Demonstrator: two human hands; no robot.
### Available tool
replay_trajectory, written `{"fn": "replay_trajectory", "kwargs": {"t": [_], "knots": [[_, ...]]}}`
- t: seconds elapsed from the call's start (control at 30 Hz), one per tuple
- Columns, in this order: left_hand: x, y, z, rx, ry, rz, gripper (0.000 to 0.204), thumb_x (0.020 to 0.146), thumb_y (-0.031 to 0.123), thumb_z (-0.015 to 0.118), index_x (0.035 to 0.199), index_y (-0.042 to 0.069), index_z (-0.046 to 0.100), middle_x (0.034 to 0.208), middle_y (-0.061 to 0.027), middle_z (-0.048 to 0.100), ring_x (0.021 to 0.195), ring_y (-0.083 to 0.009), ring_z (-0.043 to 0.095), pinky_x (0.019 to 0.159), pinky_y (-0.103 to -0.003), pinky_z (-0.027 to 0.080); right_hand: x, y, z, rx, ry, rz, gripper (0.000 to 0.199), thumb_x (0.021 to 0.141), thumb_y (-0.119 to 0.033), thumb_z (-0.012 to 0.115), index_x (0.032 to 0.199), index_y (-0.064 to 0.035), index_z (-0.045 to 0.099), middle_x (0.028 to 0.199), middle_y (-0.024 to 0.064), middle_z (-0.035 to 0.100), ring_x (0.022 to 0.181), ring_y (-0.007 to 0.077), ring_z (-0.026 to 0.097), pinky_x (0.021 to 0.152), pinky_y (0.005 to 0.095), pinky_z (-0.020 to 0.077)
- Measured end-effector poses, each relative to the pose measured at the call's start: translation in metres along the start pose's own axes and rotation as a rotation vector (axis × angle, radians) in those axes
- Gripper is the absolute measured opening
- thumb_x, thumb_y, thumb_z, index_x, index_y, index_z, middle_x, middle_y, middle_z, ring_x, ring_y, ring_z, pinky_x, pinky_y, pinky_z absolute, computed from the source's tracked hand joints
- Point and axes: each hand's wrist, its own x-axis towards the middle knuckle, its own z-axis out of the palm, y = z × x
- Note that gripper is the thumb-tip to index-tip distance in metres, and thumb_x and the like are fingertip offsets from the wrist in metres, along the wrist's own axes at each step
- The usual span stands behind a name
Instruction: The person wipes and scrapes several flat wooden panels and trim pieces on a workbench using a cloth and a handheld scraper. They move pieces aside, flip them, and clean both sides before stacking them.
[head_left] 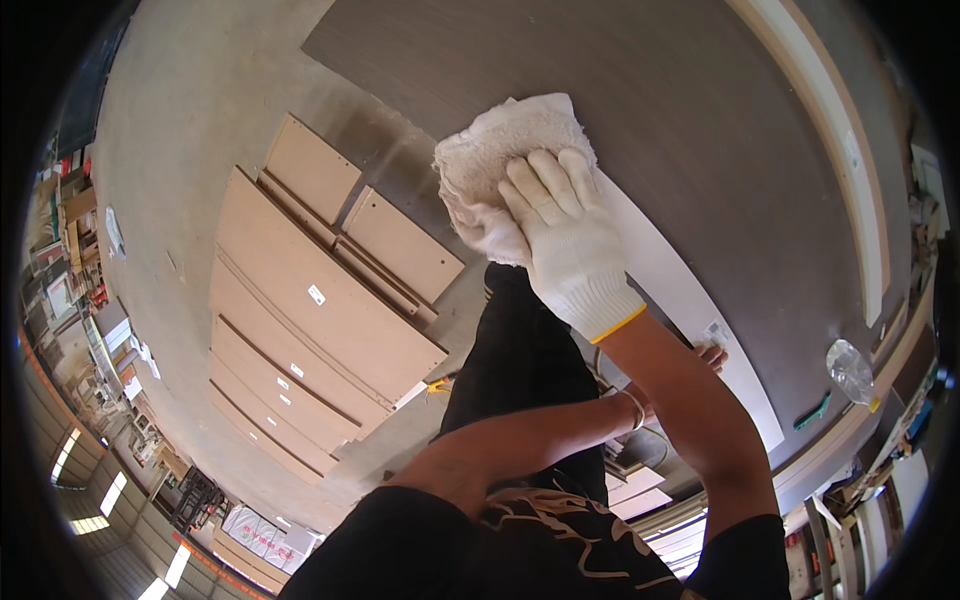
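Observation:
My right hand (570,230), in a white knit work glove with a yellow-edged cuff, presses a fluffy off-white cloth (515,130) with its fingers laid over it. The cloth lies across the end of a long, narrow white panel (690,285) and the dark grey-brown board (660,90) beneath. Crossing under my right forearm, my bare left hand (712,358) has its fingers bent at the white panel's near edge, close to a small label. A light band circles my left wrist. The right forearm hides most of that hand.
Several brown panels (300,270) lie overlapped on the concrete floor (170,130) at left. A pale, long strip (830,110) runs along the board's right side. A clear plastic bag (850,372) and a green tool (812,412) lie at the right.

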Motion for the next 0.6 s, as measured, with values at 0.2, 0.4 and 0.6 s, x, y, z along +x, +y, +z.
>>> {"fn": "replay_trajectory", "kwargs": {"t": [0.2, 0.4, 0.6], "knots": [[0.002, -0.001, -0.002, 0.99, -0.073, 0.115, 0.075, 0.111, 0.046, 0.036, 0.172, 0.008, 0.013, 0.18, -0.0092, 0.014, 0.163, -0.0317, 0.023, 0.134, -0.051, 0.023, -0.042, -0.01, -0.057, -0.053, -0.119, 0.131, 0.047, 0.09, -0.021, 0.063, 0.131, 0.0008, 0.068, 0.14, 0.0145, 0.064, 0.143, 0.0366, 0.049, 0.124, 0.0552, 0.033], [0.004, 0.013, 0.004, 0.112, -0.017, -0.026, 0.079, 0.109, 0.05, 0.038, 0.172, 0.009, 0.012, 0.181, -0.0104, 0.009, 0.166, -0.0311, 0.013, 0.136, -0.054, 0.013, 0.026, 0.0, 0.007, 0.032, 0.001, -0.016, 0.044, 0.083, -0.014, 0.067, 0.124, 0.0017, 0.069, 0.139, 0.0115, 0.064, 0.134, 0.0373, 0.054, 0.117, 0.0464, 0.0414], [0.001, 0.009, 0.009, 0.624, -0.011, -0.09, 0.082, 0.108, 0.054, 0.036, 0.172, 0.01, 0.01, 0.181, -0.0096, 0.008, 0.166, -0.0291, 0.011, 0.136, -0.051, 0.013, -0.028, -0.002, -0.038, 0.014, -0.123, 0.099, 0.046, 0.085, -0.017, 0.063, 0.125, 0.0039, 0.069, 0.137, 0.017, 0.064, 0.139, 0.0373, 0.05, 0.121, 0.053, 0.0363]]}}
